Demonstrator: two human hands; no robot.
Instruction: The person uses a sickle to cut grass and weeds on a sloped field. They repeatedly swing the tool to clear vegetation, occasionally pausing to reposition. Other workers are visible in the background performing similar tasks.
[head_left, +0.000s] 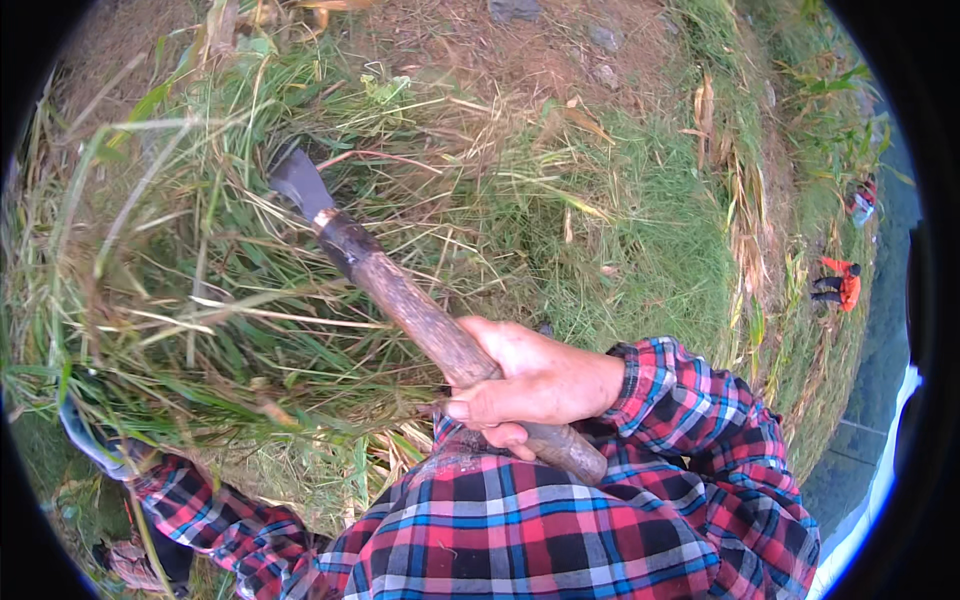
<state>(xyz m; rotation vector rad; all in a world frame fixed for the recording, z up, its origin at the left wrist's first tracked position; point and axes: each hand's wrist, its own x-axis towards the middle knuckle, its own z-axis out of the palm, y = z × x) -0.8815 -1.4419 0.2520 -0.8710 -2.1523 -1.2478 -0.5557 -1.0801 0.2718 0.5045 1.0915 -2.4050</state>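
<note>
My right hand (536, 382) is closed around the thick wooden handle (420, 311) of a bladed hand tool. A dark band wraps the handle's upper end. The tool's dark metal blade (300, 180) points away to the upper left and meets the cut or flattened grass (247, 277); its far end is hidden there, so I cannot tell its full shape. At the lower left edge, my left arm stretches out sideways. The left hand (94, 442) looks pale blue, perhaps gloved, and sits against long grass stalks that partly cover it. Whether it grips them cannot be made out.
Bare brown soil with stones (514, 9) lies at the top. Dry maize stalks (750, 217) line the right side. A person in orange (847, 285) and another person (862, 201) are far off at right. Someone else (142, 559) is partly visible at lower left.
</note>
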